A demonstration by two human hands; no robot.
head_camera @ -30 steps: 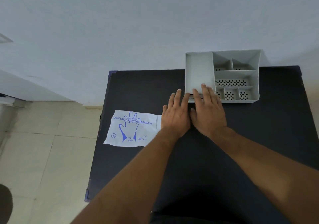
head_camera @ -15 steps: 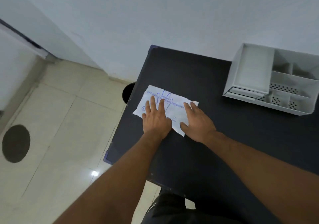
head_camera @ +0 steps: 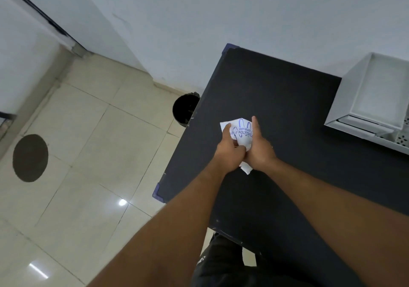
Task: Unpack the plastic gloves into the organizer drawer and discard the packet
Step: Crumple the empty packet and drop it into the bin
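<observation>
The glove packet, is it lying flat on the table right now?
No, the glove packet is crumpled between the left hand and the right hand above the black table.

Black table (head_camera: pixel 287 101) fills the right half, blue corner caps at its far-left and near-left corners. Left of it, a black round bin (head_camera: pixel 184 108) stands on the floor, tucked partly under the table's left edge. Floor (head_camera: pixel 93 145) is cream glossy tile with grey grout lines and two bright light reflections near-left. A dark round patch (head_camera: pixel 30 158) lies on the tiles far to the left. Pale grey wall (head_camera: pixel 221 10) runs behind the table. Dark trousers (head_camera: pixel 223 262) show at the near edge.
</observation>
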